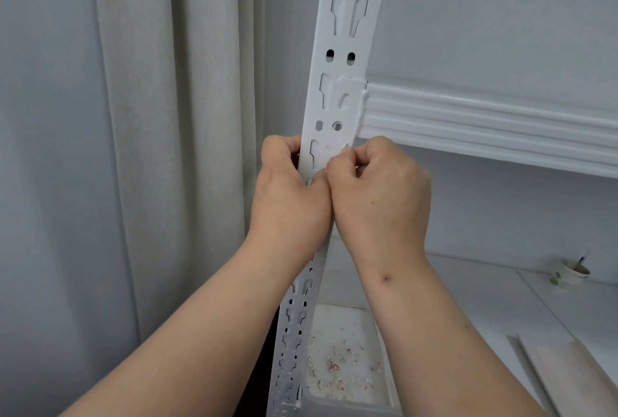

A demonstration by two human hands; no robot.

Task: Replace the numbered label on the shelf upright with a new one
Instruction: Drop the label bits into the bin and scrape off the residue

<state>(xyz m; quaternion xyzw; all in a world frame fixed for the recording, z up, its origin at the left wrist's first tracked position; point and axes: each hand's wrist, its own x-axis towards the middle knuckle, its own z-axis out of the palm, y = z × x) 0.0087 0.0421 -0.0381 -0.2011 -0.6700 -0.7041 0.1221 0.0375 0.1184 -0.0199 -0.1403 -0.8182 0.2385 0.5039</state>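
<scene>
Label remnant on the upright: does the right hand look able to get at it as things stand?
Probably yes. The right hand is already at the shelf upright, fingertips pinching at the reddish label remnant. The left hand grips the opposite edge, not blocking it.

Pale curtain (160, 115) hanging left. Small paper cup (572, 272) on the far shelf; speckled tray (344, 356) below, planks (561, 380) rightward.

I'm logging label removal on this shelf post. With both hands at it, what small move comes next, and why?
Probably keep scraping: the right hand pinches at a reddish scrap on the upright, while the left hand steadies its edge. Torn bits lie in the tray below, so residue seems not fully cleared.
</scene>
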